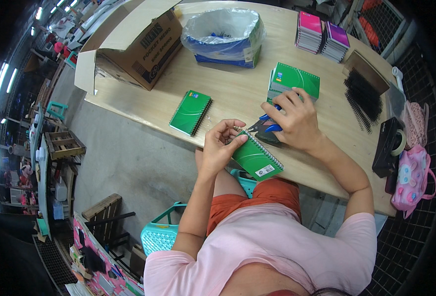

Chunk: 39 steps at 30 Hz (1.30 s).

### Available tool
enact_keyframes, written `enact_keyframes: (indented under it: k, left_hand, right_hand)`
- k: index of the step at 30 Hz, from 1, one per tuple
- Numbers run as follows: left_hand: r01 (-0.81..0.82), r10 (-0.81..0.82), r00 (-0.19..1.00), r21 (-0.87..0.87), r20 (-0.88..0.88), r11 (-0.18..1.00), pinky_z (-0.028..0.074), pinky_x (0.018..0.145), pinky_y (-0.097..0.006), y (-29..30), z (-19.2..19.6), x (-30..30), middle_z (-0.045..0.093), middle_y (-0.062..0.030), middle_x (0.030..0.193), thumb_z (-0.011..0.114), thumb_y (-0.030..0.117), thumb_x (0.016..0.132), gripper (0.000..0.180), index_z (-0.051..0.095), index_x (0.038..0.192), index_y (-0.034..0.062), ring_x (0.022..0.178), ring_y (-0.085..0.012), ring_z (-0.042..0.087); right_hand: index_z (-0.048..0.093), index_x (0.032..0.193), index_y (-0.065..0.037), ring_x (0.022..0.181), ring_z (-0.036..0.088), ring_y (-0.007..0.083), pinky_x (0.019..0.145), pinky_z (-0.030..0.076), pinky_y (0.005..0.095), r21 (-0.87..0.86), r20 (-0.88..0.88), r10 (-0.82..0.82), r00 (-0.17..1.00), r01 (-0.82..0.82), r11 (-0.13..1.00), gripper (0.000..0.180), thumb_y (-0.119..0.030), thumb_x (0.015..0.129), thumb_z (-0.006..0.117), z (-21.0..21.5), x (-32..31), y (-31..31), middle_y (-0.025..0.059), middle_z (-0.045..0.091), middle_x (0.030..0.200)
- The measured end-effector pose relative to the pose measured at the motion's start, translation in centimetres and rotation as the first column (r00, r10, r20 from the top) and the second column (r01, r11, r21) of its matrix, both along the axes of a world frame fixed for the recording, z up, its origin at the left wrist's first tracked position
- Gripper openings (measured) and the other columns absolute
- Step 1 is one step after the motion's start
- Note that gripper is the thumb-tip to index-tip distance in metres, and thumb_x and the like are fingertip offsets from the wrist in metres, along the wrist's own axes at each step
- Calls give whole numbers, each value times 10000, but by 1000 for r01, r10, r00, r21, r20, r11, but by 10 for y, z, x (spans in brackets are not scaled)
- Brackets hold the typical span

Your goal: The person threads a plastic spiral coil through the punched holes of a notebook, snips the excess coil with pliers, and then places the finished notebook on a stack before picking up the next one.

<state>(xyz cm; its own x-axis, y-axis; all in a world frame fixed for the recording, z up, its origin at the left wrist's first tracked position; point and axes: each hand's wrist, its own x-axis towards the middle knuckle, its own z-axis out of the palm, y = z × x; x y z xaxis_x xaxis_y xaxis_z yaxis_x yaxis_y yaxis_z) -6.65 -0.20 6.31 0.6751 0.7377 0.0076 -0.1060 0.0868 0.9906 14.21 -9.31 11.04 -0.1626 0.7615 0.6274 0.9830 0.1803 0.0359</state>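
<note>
One notebook (257,159) juts rightward from left grip (222,144).

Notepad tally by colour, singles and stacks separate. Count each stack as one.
Green singles: 2 (held notepad in the left hand, lying notepad on the table)
Green stack: 1
Pink stack: 1
Purple stack: 1
Total: 5

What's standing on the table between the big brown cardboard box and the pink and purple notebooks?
In the head view, a blue box lined with a clear plastic bag stands between them.
</note>
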Motion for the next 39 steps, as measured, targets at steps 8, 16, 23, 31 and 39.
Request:
enact_keyframes:
  k: [8, 16, 23, 31, 39]
  left_hand:
    - [-20, 20, 1000, -35, -20, 999, 452, 686, -172, 0, 2, 1, 631, 13, 827, 742, -40, 824, 318, 626, 1119, -18, 747, -47, 584]
    - [-224, 233, 973, 258, -2, 940, 491, 728, -194, -15, -2, 11, 659, -22, 882, 734, -57, 825, 294, 617, 1093, -25, 781, -71, 610]
    - [-135, 143, 982, -71, 120, 988, 498, 767, -221, 0, -14, 14, 651, -32, 947, 737, -55, 814, 307, 614, 1092, -19, 858, -91, 616]
    - [-228, 175, 959, 242, 223, 943, 483, 710, -229, 147, 77, 113, 681, -47, 864, 761, 78, 835, 294, 645, 1094, 1, 769, -92, 611]
    - [-151, 136, 982, 104, 134, 983, 478, 962, -361, 242, 80, 136, 625, -156, 1197, 630, 134, 971, 477, 493, 1421, 58, 1100, -224, 599]
  right_hand:
    - [665, 1015, -129, 897, 589, 250, 898, 431, 446, 14, 56, -2, 998, 2, 1000, 368, -324, 717, 753, -6, -1, 3, 43, 604, 882]
    - [737, 996, -72, 768, 674, 282, 720, 520, 409, -685, -472, -203, 858, -211, 697, 363, -345, 760, 770, -10, 9, 4, 133, 701, 826]
    - [702, 1146, -23, 714, 610, 161, 691, 491, 302, -375, -662, -164, 731, -134, 917, 385, -167, 797, 776, -1, 24, -14, 115, 706, 900]
    - [707, 1165, -33, 712, 539, 103, 695, 463, 256, -268, -910, -270, 314, 50, 962, 376, -169, 822, 780, -14, 68, -80, 20, 598, 768]
    - [666, 1240, -64, 921, 622, 259, 834, 489, 361, -487, -276, -765, 582, 601, 633, 550, -310, 769, 812, -90, 106, -137, 90, 630, 954]
